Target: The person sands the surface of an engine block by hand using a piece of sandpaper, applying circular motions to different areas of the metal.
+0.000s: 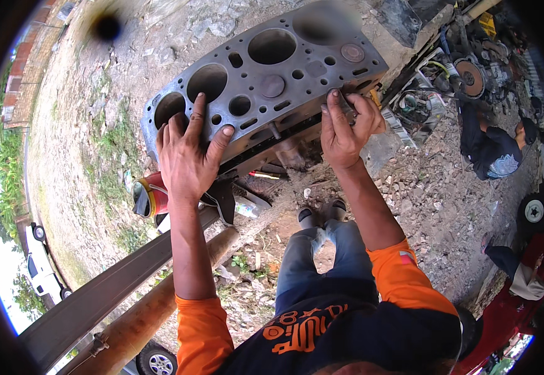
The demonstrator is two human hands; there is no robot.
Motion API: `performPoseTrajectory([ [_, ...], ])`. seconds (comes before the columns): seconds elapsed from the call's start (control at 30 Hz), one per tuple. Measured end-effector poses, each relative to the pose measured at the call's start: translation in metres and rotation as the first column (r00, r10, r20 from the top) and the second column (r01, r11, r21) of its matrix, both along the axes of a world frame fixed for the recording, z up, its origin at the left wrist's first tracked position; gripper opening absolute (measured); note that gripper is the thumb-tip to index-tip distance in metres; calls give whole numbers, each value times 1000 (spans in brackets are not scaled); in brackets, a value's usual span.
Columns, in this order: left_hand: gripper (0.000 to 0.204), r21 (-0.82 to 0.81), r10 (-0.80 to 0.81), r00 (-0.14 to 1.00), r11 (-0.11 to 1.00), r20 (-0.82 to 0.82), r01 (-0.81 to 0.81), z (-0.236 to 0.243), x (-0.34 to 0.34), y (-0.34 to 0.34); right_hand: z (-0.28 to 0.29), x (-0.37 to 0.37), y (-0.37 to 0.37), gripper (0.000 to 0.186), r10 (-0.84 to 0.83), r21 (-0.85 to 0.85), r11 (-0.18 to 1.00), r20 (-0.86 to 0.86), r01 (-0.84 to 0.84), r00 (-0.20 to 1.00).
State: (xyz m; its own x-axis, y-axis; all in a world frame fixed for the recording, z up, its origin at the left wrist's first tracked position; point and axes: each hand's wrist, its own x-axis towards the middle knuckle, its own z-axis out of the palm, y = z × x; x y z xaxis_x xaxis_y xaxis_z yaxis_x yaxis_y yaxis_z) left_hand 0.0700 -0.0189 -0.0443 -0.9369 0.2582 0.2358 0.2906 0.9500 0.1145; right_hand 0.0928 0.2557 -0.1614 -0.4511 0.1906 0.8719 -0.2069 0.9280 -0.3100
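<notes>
An engine block (314,69) lies across the upper middle, its flat top full of round bores and smaller holes. My left hand (186,156) rests on its left part, index finger and thumb spread, the other fingers bent at the left bore (171,103). My right hand (347,134) is at the block's near right edge, fingers curled, thumb close to the index finger; anything inside them is hidden. Below the block's middle is a metal cylindrical part (287,153). A red bucket-like container (153,197) sits below its left end.
A steel beam (106,284) and rusty pipe (138,315) cross the lower left. Engine parts (472,78) pile at right, near another person (494,150) in dark clothing and a red vehicle (534,250) with a spare wheel. A white vehicle (44,272) stands far left.
</notes>
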Motion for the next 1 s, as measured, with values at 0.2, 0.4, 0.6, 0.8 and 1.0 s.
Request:
performPoseTrajectory([
  [0.2, 96, 37, 44, 999, 998, -18, -43, 0, 1, 9, -30, -13, 10, 32, 31, -4, 999, -107, -32, 994],
  [0.4, 93, 183, 65, 993, 982, -103, -45, -7, 5, 4, -40, -30, 12, 37, 104, 30, 995, -242, -100, 965],
  [0.6, 94, 271, 65, 987, 962, -146, -23, -20, 3, 8, -37, -40, 25, 30, 105, 167, 985, -336, -51, 936],
  [0.8, 82, 324, 14, 987, 945, -160, 39, -25, 6, 2, -47, -65, 15, 40, 200, 158, 978, -530, -136, 824],
  [1.0, 79, 346, 1, 991, 937, -132, 45, -26, 9, 9, -48, -70, 20, 36, 161, 198, 979, -583, -53, 797],
])
